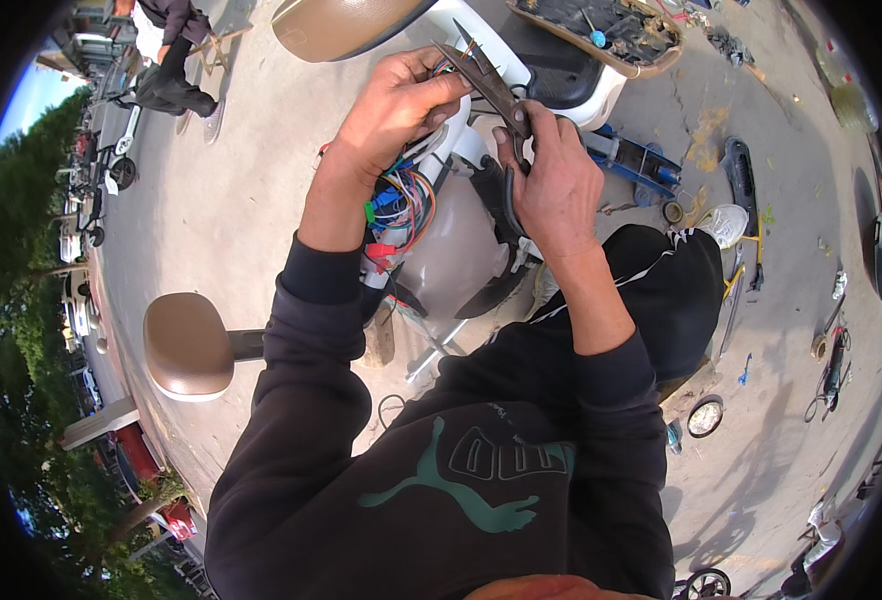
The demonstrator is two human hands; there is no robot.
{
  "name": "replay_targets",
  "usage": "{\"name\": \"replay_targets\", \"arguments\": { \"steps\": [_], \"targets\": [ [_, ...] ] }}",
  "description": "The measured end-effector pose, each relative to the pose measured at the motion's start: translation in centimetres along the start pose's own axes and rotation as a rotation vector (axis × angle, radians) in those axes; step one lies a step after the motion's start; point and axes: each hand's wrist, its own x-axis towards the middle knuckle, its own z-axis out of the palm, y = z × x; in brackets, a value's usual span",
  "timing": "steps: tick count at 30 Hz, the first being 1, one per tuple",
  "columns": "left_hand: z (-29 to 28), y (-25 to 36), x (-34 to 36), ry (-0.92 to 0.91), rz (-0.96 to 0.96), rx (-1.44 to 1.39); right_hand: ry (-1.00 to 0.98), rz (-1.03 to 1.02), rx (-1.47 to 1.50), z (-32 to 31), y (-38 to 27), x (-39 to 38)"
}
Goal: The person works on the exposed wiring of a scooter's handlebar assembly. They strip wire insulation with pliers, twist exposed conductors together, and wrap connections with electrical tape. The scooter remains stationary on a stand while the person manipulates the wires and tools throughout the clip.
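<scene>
My right hand (563, 185) is closed round the dark handles of a pair of scissors (491, 82), whose worn blades point up and to the left with their tips apart. Close to the blades, my left hand (396, 105) pinches thin coloured wires (445, 68); its fingers hide part of them. Below that wrist hangs a loose bundle of wires (419, 212) with a green connector (370, 212) and a red connector (381, 250). The bundle comes out of the pale body (451, 250) of what looks like an electric scooter.
A brown padded seat (346, 25) and a brown pad (189, 345) flank the work. To the right lie a blue floor jack (636, 160), an open brown tray (601, 35), a round dish (705, 416) and a corded tool (837, 368). Another person (176, 60) is at the far left.
</scene>
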Motion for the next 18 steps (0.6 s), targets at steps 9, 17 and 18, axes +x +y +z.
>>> {"name": "replay_targets", "arguments": {
  "steps": [9,17,18],
  "targets": [
    [-1.1,-0.9,-0.4,-0.003,-0.017,-0.020,-0.037,-0.037,-0.038,0.6,0.4,-0.1],
    [-2.1,-2.9,2.2,-0.021,-0.021,0.016,-0.193,0.215,0.441,2.8,0.3,-0.5],
    [-1.8,-2.7,1.9,-0.013,-0.040,0.003,-0.218,0.243,0.509,2.3,0.0,-0.8]
  ]
}}
